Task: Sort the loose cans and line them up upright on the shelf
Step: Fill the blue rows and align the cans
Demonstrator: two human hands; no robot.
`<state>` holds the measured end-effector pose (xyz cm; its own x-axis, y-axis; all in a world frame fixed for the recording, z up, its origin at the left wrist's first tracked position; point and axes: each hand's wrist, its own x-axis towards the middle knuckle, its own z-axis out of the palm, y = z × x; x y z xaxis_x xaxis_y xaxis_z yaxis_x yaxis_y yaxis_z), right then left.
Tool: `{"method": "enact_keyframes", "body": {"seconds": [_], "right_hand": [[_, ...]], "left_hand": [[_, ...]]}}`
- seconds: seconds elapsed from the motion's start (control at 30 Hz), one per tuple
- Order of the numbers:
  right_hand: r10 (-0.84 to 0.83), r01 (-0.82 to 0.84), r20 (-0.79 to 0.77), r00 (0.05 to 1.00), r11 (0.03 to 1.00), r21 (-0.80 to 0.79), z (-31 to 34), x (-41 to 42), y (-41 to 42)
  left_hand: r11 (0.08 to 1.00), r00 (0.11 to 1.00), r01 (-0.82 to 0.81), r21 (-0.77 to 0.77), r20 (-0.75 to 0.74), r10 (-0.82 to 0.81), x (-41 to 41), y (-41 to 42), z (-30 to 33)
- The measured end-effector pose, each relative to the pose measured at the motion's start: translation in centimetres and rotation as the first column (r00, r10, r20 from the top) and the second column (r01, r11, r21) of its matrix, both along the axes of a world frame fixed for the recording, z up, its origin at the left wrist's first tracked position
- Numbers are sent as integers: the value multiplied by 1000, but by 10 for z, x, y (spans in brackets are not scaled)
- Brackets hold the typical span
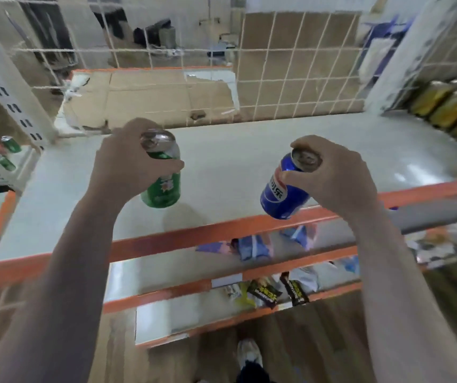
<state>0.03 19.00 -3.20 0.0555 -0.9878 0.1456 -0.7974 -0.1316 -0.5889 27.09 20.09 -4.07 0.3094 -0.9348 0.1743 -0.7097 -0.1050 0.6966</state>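
Observation:
My left hand [127, 164] grips a green can [162, 186] near its top and holds it nearly upright above the white shelf [235, 156]. In my right hand [332, 178] is a blue can [282, 194], gripped by its upper end and tilted, hanging over the shelf's orange front rail [210, 233]. Both cans are off the shelf surface. Several gold cans [451, 111] stand in rows at the shelf's far right. Two green cans [7, 153] sit on the neighbouring shelf at the far left.
A wire mesh back [277, 78] closes the rear of the shelf, with flattened cardboard [152, 95] behind it. A perforated white upright [8, 92] stands at the left. Lower shelves hold snack packets [266, 293] and blue packets [255, 247]. My shoe [249, 352] is on the floor below.

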Motion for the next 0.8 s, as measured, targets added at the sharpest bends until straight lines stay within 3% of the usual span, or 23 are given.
{"method": "enact_keyframes", "body": {"seconds": [0.3,0.63,0.8], "right_hand": [[-280,282,-63,958,959,24,-2,-165,48],[-370,373,-114,922,928,13,2,-399,67],[-389,391,-65,919,920,24,2,-496,44]], "left_hand": [[961,961,275,-21,42,-274,-172,-20,10],[954,956,295,-59,15,-294,-416,-41,22],[939,940,339,-64,-5,-340,-516,-63,27]]}}
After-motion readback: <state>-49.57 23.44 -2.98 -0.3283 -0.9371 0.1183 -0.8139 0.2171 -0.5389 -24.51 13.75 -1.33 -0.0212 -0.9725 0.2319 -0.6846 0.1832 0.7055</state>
